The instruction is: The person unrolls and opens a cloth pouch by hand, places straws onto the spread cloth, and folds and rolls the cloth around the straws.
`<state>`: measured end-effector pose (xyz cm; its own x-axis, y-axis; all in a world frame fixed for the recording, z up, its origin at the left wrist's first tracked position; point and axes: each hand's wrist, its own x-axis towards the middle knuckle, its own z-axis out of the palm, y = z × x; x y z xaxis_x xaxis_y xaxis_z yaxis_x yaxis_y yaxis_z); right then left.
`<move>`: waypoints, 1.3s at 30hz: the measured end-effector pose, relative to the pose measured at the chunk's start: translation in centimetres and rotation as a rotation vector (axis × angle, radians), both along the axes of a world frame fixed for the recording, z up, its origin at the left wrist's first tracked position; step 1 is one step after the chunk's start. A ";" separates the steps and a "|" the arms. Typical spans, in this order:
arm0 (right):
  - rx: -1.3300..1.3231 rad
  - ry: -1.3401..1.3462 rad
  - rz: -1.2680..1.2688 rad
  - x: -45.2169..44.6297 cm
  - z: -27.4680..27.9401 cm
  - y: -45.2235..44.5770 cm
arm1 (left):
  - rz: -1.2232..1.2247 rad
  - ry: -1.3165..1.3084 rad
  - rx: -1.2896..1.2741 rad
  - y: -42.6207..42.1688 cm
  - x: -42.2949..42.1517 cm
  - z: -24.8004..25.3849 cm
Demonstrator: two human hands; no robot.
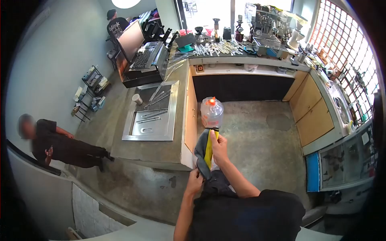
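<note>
A grey and yellow cloth (204, 154) hangs between my two hands in front of my body. My right hand (219, 149) is closed on its upper yellow part, thumb along the cloth. Lower down, my left hand (194, 183) pinches the cloth's bottom grey corner. Just beyond the cloth's top end stands a large clear plastic water jug (212, 114) with an orange cap. The cloth hides the lower part of the jug, and I cannot tell whether the two touch.
To my left is a counter with a steel tray (172, 120) bearing several long utensils and a cup (137, 99). A cash register (146, 60) stands behind it. An espresso machine (269, 38) and cutlery line the back counter. A person (60, 138) stands at left, another (116, 28) farther back.
</note>
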<state>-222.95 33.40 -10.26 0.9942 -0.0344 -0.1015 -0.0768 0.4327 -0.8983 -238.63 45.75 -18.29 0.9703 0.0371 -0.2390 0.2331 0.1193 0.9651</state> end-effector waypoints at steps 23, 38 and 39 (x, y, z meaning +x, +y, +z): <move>0.072 0.071 -0.233 -0.7 -2.6 16.6 | -0.020 -0.190 0.133 18.8 2.7 0.0; 0.074 0.102 -0.126 5.4 -2.0 33.0 | -0.063 -0.111 0.035 34.2 10.0 0.1; 0.073 0.102 -0.135 5.6 -1.8 34.1 | -0.070 -0.101 0.051 35.0 10.6 1.2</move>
